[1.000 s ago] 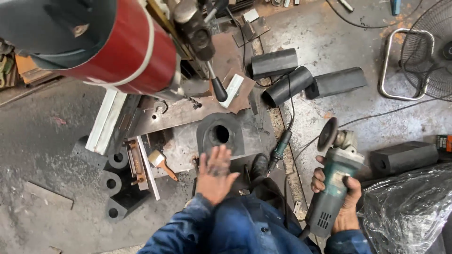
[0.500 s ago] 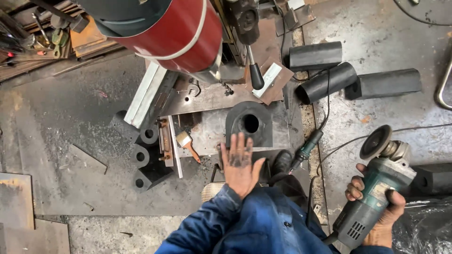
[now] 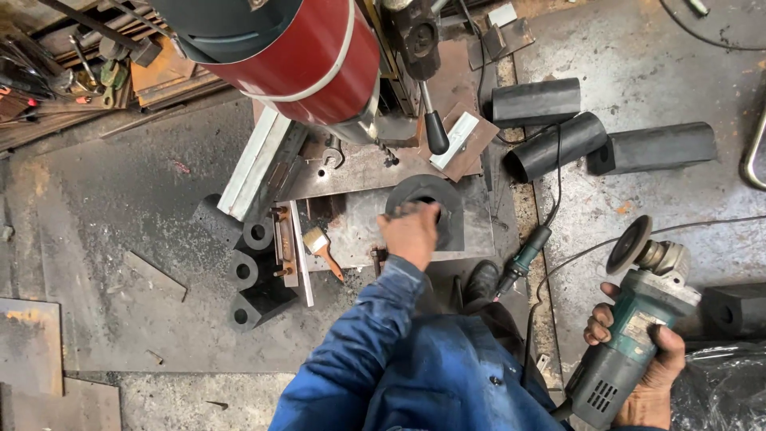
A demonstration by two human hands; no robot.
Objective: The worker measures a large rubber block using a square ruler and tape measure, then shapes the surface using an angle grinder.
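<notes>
You stand over a stained grey concrete floor [image 3: 654, 56] strewn with steel plates [image 3: 28, 343], under even daylight; a cluttered tool rack [image 3: 48, 72] sits top-left.

I see my left grip [image 3: 411, 233] resting on the holed block [image 3: 427, 209], which sits on the steel plate [image 3: 479, 231] just near of the drill press [image 3: 319, 56]. Left of it a brush [image 3: 321, 246] lies on the plate, three tubes [image 3: 558, 128] lie far right, and the angle grinder [image 3: 630, 335] sits in my right grip [image 3: 646, 359], near right.
</notes>
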